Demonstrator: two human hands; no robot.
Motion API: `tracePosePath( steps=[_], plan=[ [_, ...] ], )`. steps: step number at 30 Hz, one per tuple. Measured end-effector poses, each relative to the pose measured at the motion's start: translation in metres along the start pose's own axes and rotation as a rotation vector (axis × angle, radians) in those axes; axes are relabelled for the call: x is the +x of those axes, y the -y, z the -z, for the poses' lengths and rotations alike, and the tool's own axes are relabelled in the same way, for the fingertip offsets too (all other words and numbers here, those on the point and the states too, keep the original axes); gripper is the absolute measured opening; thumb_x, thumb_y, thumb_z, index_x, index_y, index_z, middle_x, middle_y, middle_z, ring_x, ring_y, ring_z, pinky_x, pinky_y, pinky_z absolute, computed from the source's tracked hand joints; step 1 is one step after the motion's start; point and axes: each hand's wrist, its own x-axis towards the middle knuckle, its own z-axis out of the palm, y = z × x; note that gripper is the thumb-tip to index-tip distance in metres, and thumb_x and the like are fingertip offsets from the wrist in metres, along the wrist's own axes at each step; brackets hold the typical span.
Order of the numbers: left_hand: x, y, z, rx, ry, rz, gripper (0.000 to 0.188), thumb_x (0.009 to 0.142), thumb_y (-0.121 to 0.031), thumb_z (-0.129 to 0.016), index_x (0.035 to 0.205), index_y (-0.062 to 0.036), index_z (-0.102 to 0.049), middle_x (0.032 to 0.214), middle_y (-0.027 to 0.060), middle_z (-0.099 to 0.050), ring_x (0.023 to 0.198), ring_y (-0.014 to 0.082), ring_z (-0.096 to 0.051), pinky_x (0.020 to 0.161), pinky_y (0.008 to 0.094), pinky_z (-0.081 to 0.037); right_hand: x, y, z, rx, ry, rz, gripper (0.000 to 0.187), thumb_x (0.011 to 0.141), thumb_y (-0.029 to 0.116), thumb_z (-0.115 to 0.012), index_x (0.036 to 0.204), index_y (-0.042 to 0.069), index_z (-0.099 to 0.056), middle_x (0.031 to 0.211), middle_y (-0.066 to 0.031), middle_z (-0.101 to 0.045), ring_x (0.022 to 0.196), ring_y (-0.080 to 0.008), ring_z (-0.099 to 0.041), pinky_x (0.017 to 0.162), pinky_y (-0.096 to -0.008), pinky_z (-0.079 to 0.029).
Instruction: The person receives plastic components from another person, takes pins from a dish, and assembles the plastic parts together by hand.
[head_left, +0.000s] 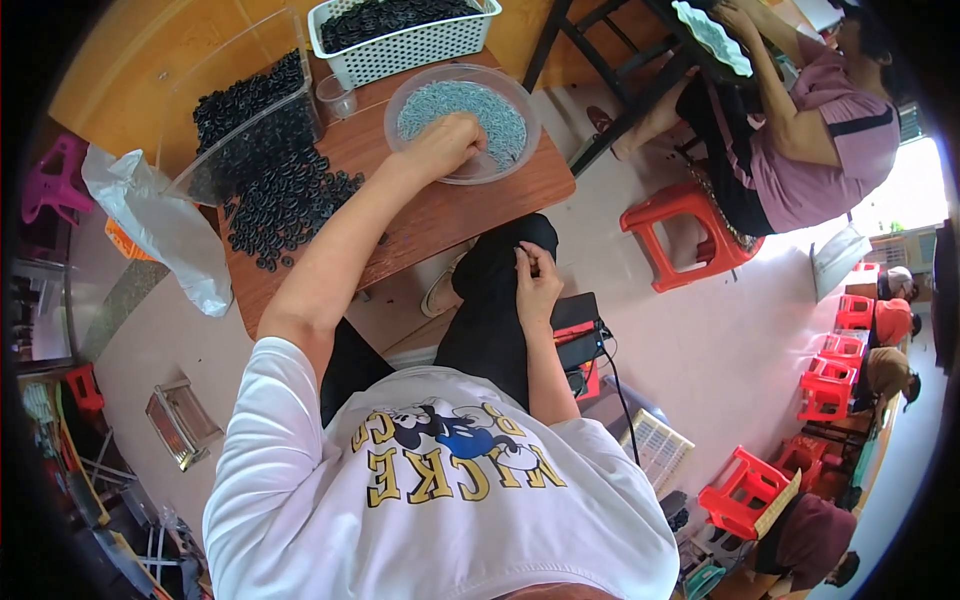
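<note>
Left hand [447, 146] curls knuckles-up over the clear bowl [531, 118]; I cannot tell whether its grip is closed.

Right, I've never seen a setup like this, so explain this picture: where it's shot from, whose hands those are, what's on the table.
There is no machine: these are a person's own bare hands. A wide fisheye camera worn on the head looks down, so straight edges bend near the rim.

On the table are a bowl of small blue-grey pieces, a pile of black rings and a cup. At its far side, a clear box and a white basket hold more black pieces.

The left hand reaches into the bowl; its grip is hidden. The right hand is over the right leg; whether it holds something tiny, I cannot tell.
</note>
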Motion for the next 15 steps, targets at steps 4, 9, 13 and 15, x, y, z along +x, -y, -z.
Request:
tracePosePath(
  steps=[4, 9, 13, 15],
  plan=[
    [0.005, -0.002, -0.005, 0.043, 0.065, -0.030, 0.010, 0.073, -0.002, -0.067, 0.083, -0.0011, -0.065, 0.089, 0.0128, -0.062, 0.090, 0.0310, -0.060, 0.075, 0.0375, -0.048, 0.005, -0.004, 0.004, -0.004, 0.017, -0.034, 0.012, 0.083, 0.004, -0.064, 0.094, 0.000, -0.064, 0.079, -0.0095, -0.062, 0.066, -0.0136, -0.058, 0.062, -0.0253, -0.047],
    [0.008, -0.006, -0.011, 0.031, 0.143, -0.084, 0.010, 0.073, -0.002, -0.066, 0.082, -0.0020, -0.065, 0.088, 0.0134, -0.061, 0.089, 0.0317, -0.059, 0.075, 0.0376, -0.048, 0.008, -0.001, 0.006, 0.017, 0.010, -0.027, 0.011, 0.083, 0.005, -0.064, 0.093, 0.000, -0.064, 0.079, -0.0102, -0.061, 0.067, -0.0147, -0.060, 0.061, -0.0256, -0.047],
    [0.000, -0.004, -0.013, 0.063, 0.160, -0.094, 0.011, 0.074, -0.001, -0.065, 0.084, -0.0023, -0.065, 0.087, 0.0145, -0.061, 0.087, 0.0328, -0.059, 0.074, 0.0372, -0.047, 0.001, 0.006, 0.002, -0.018, 0.044, 0.017, 0.012, 0.082, 0.005, -0.064, 0.093, 0.000, -0.064, 0.080, -0.0119, -0.062, 0.067, -0.0169, -0.061, 0.061, -0.0266, -0.047],
    [-0.007, -0.004, -0.012, 0.078, 0.151, -0.137, 0.013, 0.074, -0.001, -0.064, 0.087, -0.0024, -0.065, 0.086, 0.0148, -0.060, 0.085, 0.0332, -0.058, 0.074, 0.0370, -0.047, -0.001, 0.008, 0.002, 0.001, 0.045, 0.004, 0.012, 0.083, 0.005, -0.064, 0.094, 0.001, -0.065, 0.078, -0.0111, -0.061, 0.069, -0.0153, -0.061, 0.061, -0.0263, -0.047]
  ],
)
